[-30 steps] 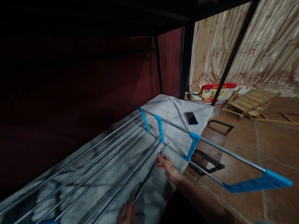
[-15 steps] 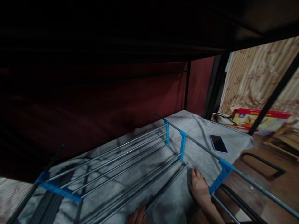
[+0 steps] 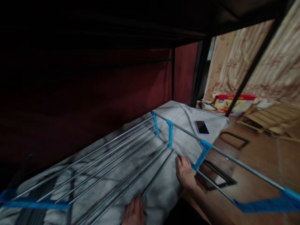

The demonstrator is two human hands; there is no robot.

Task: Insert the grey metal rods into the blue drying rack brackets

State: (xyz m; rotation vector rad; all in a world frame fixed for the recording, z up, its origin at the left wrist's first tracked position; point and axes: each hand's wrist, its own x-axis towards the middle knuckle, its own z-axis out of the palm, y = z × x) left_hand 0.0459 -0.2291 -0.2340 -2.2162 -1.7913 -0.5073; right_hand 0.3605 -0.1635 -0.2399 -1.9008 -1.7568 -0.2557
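Observation:
A rack frame of thin grey metal tubes with blue plastic brackets lies on a grey sheet. At the bottom centre, my left hand has its fingers together on the near end of a loose-looking metal tube. That tube's far end reaches the rack's lower side tube, close to a blue bracket. To the right, my right hand is closed over this side tube, between two brackets; its fingertips touch down near the sheet.
A phone lies on the sheet beyond the rack. Dark posts and a low dark overhang surround the bed. Black U-shaped tubes, a wooden slatted piece and a red-yellow box are on the floor at right.
The view has swung right, so the rack appears further left and another blue bracket shows at right. More of my left hand is visible at the tube's near end. The tube lies closer to the side tube.

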